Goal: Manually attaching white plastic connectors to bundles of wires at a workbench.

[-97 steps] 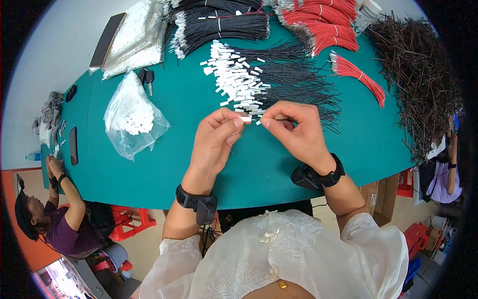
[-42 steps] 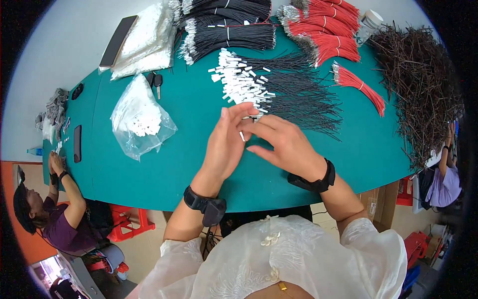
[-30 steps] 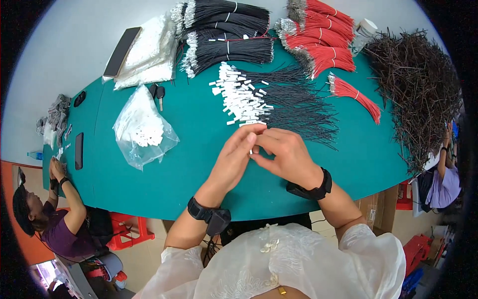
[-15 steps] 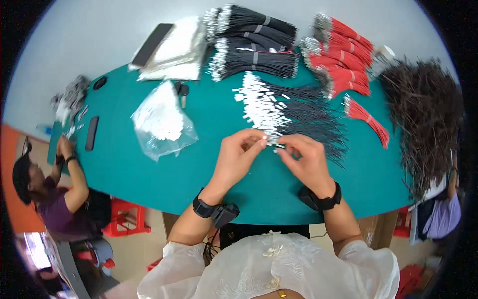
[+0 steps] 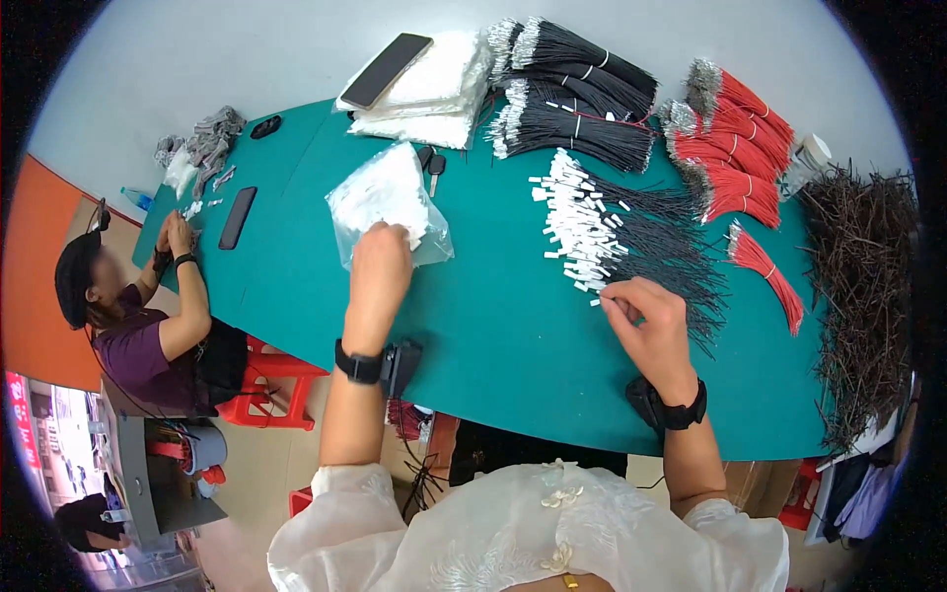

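Along the far side of the green tabletop, stacked white plastic packets, banded black wire bundles and banded red wire bundles crowd the back, while a tangled dark-brown heap bounds the right. Green surface stretches between the hands to the curved near edge; the left hand reaches onto the clear plastic bag of small white pieces, fingertips hidden, grip untellable. White-ended loose black wires lie right of centre, long axis crosswise, white ends leftward, beside the right hand, whose thumb and forefinger curl together, any hold unclear.
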{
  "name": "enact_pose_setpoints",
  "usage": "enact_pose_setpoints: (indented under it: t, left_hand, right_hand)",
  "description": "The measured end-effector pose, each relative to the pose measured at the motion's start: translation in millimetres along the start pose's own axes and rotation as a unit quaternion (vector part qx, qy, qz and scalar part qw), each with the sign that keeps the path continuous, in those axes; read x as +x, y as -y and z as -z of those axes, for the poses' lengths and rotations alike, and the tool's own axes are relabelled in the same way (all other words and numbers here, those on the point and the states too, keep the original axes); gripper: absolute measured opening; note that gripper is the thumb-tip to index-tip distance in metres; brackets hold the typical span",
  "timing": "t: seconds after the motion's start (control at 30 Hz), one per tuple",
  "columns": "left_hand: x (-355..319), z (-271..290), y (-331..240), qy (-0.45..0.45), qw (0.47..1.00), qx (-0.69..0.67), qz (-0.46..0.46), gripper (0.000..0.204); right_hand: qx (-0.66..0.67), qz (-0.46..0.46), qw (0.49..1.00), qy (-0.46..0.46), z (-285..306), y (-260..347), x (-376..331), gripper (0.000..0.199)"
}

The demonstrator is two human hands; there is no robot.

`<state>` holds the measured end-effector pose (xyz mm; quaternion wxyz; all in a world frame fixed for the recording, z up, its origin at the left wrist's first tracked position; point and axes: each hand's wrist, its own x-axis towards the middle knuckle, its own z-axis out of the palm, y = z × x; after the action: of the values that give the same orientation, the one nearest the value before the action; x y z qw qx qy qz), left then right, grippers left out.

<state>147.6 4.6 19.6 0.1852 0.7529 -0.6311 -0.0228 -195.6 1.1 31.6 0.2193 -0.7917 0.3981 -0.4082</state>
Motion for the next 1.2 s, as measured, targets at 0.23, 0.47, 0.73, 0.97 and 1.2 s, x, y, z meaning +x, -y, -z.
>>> enact_pose_setpoints:
  t: [0.23,0.47,0.73,0.97,1.2]
  left_hand:
    - [44.0,15.9,33.3,-0.127,0.989,0.054,-0.049,0.05]
    - [102.0,97.4,93.7,-0.09,0.995,-0.013,0.029,0.046]
    - [119.6,46.7,56.9,-0.058,0.996,0.063,-0.031,0.048]
    - [53.2,20.1,-38.6,-0.055,0.993,0.042,-0.092,0.042]
    - [37.0,20.2,-65.3,-0.138,0.976,0.147,-0.084,0.046]
  right_hand:
    - [-0.006,0.016,1.0,0.016,2.9,-1.9,2.3,0.009]
    - [-0.009,0.004,1.0,0.027,2.2,-1.0,2.2,0.007]
    - [0.001,0.017,1.0,0.021,8.0,-2.0,0.4,0.007]
    - [-0.06,0.029,0.997,0.047,51.1,-0.5,3.6,0.009]
    - [-0.202,-0.05,0.974,0.09,112.9,-43.3,-21.9,0.04]
